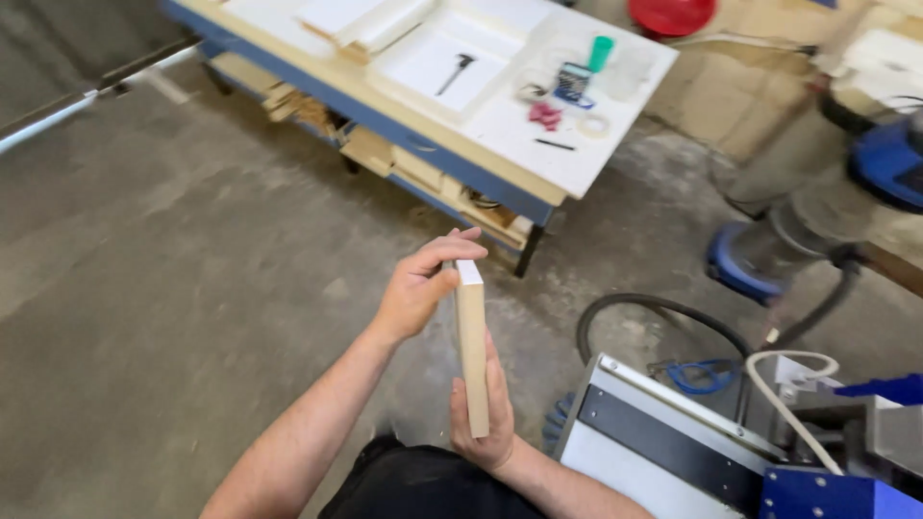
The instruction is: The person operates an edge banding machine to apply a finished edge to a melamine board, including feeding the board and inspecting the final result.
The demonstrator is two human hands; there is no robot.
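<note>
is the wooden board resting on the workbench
No, both hands, left hand and right hand, hold the wooden board above the floor.

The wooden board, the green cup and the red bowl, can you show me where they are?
wooden board [472, 351]: head view, on its pale narrow edge.
green cup [600, 53]: head view, on its side wall, on the white table.
red bowl [672, 13]: head view, on its red top face.

Left hand [418, 288] high, right hand [486, 423] low, both grips closed
</note>
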